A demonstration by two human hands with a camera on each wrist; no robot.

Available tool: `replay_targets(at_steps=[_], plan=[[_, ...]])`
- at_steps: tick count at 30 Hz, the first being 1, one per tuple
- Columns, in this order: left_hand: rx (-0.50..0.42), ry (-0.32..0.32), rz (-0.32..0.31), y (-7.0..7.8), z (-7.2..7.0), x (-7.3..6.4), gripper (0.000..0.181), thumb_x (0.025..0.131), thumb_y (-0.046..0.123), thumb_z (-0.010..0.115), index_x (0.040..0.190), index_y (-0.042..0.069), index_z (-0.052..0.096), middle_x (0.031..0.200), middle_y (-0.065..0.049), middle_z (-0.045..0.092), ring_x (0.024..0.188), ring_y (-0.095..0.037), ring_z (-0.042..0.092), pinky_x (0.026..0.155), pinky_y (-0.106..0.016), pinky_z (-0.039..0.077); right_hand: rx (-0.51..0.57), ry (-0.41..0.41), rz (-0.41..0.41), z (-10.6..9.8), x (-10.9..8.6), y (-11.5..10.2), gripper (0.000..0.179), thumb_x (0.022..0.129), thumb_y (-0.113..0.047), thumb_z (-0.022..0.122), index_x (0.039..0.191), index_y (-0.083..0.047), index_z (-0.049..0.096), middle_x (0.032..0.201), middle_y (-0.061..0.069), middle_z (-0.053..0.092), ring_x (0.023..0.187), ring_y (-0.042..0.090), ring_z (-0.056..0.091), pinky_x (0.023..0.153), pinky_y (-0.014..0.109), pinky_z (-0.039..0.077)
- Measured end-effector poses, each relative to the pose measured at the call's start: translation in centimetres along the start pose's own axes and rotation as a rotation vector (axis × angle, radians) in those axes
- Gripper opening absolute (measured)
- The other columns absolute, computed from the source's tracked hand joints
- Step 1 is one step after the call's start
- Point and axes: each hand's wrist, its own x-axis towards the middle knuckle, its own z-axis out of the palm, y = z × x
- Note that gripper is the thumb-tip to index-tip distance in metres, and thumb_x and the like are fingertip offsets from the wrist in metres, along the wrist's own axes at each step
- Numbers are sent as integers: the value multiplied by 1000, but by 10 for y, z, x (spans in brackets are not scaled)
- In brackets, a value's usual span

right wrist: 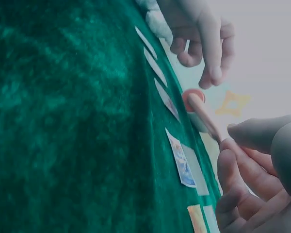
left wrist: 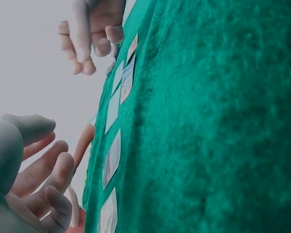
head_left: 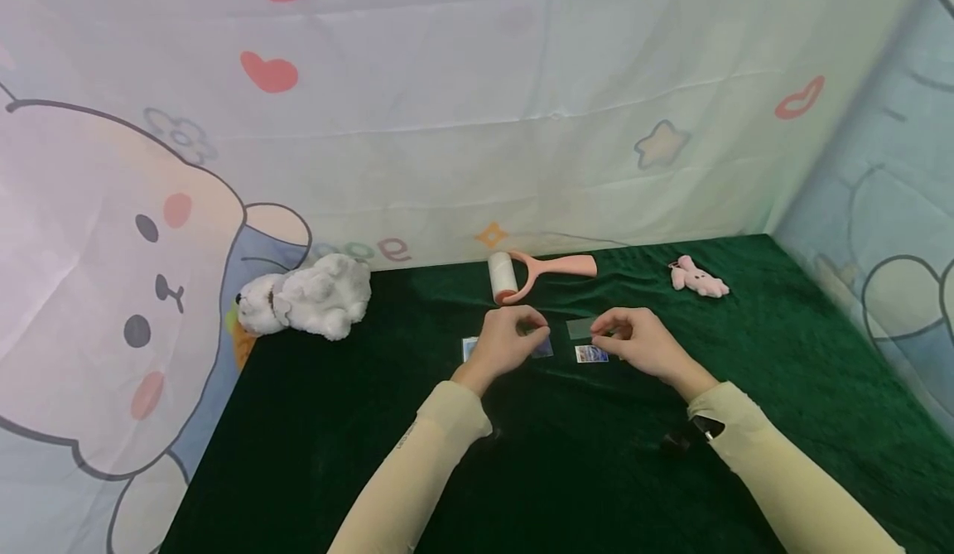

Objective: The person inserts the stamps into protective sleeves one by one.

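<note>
Two hands point(head_left: 510, 334) point(head_left: 644, 343) and one lint roller point(head_left: 562, 267) mid-frame, two plush animals point(head_left: 328, 293) point(head_left: 699, 278) left and right, seven flat cards or sheets point(right wrist: 182, 162) in right-wrist view.

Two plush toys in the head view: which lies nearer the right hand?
The small pink plush toy, beyond the right hand and to its right; the larger white plush toy lies at the left, nearer the left hand.
</note>
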Motion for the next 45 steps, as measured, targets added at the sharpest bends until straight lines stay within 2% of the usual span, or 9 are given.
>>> replay_targets(at_steps=[6, 12, 16, 24, 36, 45], plan=[[5, -7, -7, 3, 3, 2, 12, 102, 24, 72, 107, 16, 78, 108, 1, 76, 75, -12, 63, 69, -27, 54, -1, -37, 4, -3, 1, 6, 18, 95, -9, 78, 112, -5, 74, 112, 13, 73, 80, 24, 61, 68, 33, 53], [-7, -24, 4, 7, 7, 3, 12, 102, 24, 71, 107, 16, 78, 111, 1, 76, 88, -15, 67, 78, -29, 56, -70, -47, 5, 1, 2, 10, 17, 90, -4, 80, 107, -7, 76, 109, 13, 74, 73, 22, 58, 64, 32, 50], [-10, -30, 5, 8, 7, 3, 12, 102, 25, 71, 107, 17, 77, 110, 2, 76, 90, -15, 67, 79, -29, 55, -122, -36, 5, 4, 3, 12, 17, 89, -5, 82, 105, -9, 77, 108, 12, 74, 70, 20, 57, 63, 32, 49], [1, -51, -11, 8, 8, 2, 13, 103, 28, 71, 106, 18, 78, 109, 3, 76, 91, -15, 67, 79, -29, 56, -158, -33, 26, 8, 2, 14, 22, 86, -3, 84, 105, -11, 76, 114, 15, 71, 63, 18, 54, 60, 32, 48], [-7, -60, -14, 10, 7, 4, 13, 103, 28, 71, 107, 18, 78, 108, 4, 75, 90, -15, 64, 80, -29, 56, -206, -50, 16, 7, 3, 8, 13, 88, -6, 82, 100, -10, 78, 99, 7, 73, 61, 15, 53, 58, 30, 46], [-5, -73, 2, 14, 7, 6, 14, 103, 26, 70, 107, 16, 79, 108, 3, 76, 90, -17, 66, 79, -28, 55, -198, -66, -1, 1, -1, 5, 7, 93, -7, 78, 100, -10, 81, 96, 4, 73, 64, 16, 52, 59, 29, 45]])
